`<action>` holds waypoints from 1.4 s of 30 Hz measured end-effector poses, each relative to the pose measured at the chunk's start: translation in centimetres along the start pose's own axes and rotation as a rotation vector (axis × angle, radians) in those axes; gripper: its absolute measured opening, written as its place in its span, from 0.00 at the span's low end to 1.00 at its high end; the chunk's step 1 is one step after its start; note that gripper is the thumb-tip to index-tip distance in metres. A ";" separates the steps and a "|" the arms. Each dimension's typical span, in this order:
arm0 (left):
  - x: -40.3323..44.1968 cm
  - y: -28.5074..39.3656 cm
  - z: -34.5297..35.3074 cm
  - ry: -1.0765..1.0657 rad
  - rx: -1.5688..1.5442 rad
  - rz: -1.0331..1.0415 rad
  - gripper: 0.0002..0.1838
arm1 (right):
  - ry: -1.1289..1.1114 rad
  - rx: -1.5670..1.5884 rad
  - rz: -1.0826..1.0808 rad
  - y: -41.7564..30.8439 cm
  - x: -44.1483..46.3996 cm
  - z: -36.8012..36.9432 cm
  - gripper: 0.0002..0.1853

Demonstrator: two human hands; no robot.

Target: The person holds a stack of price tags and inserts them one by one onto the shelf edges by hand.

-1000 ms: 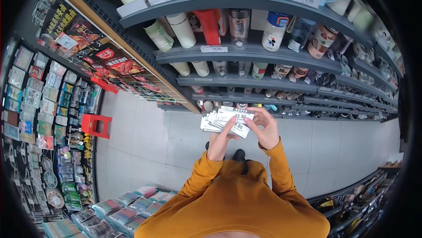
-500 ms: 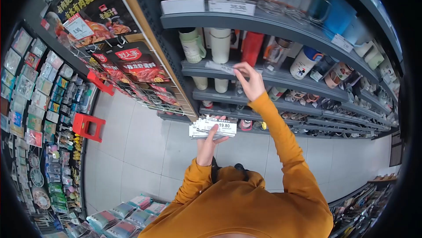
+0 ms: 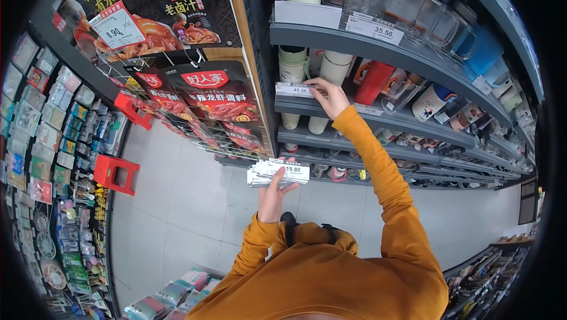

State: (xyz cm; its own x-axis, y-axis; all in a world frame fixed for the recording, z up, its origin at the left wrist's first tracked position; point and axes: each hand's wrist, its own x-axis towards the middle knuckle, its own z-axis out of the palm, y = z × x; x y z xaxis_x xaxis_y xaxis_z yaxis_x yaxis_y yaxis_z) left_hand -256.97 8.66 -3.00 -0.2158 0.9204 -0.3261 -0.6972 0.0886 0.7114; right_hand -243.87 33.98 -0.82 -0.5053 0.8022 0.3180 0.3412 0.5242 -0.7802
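"Mustard-orange sleeves (image 3: 384, 157) stretch forward toward dark grey shelving (image 3: 333, 40). What is each hand doing?"

"The left hand (image 3: 270, 201) grips a fanned stack of white price cards (image 3: 266, 172), thumb across the top. The uppermost reads 19.80. It is low down, above the pale tiled floor (image 3: 195, 202)."

"And the right hand?"

"The right hand (image 3: 331, 98) pinches the right end of a single price label (image 3: 291, 90) marked 45.50. That label lies along a shelf edge (image 3: 292, 105), below a pale green bottle (image 3: 292, 63) and a white bottle (image 3: 335, 63). I cannot tell whether it is seated there."

"What could go wrong?"

"Held at one end only, the label might tilt or slip, since no finger supports its left end. The white bottle is just behind the fingers, so a careless upward push could knock it. The stack's edges are uneven; if the thumb slackened, cards could slide out and scatter."
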 end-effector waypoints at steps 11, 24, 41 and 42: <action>0.2 2.4 0.4 -0.122 0.015 0.044 0.21 | 0.170 -0.052 -0.138 -5.4 -4.8 1.8 0.11; -1.3 0.5 3.0 -0.087 0.128 0.042 0.13 | 0.229 0.605 0.422 -10.3 -19.0 1.4 0.08; -8.6 -8.9 12.2 -0.124 0.079 0.055 0.16 | 0.299 0.732 0.367 -7.8 -29.1 -9.7 0.08; -9.1 -9.6 12.8 -0.127 0.040 0.047 0.16 | 0.312 0.720 0.361 -7.6 -29.9 -10.6 0.08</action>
State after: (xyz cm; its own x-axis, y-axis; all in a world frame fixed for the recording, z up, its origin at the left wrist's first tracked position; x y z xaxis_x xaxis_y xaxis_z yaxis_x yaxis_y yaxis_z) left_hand -239.48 4.28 1.12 -0.1578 0.9644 -0.2121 -0.6598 0.0568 0.7493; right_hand -222.99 9.04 1.31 -0.1860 0.9819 0.0364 -0.1998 -0.0016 -0.9798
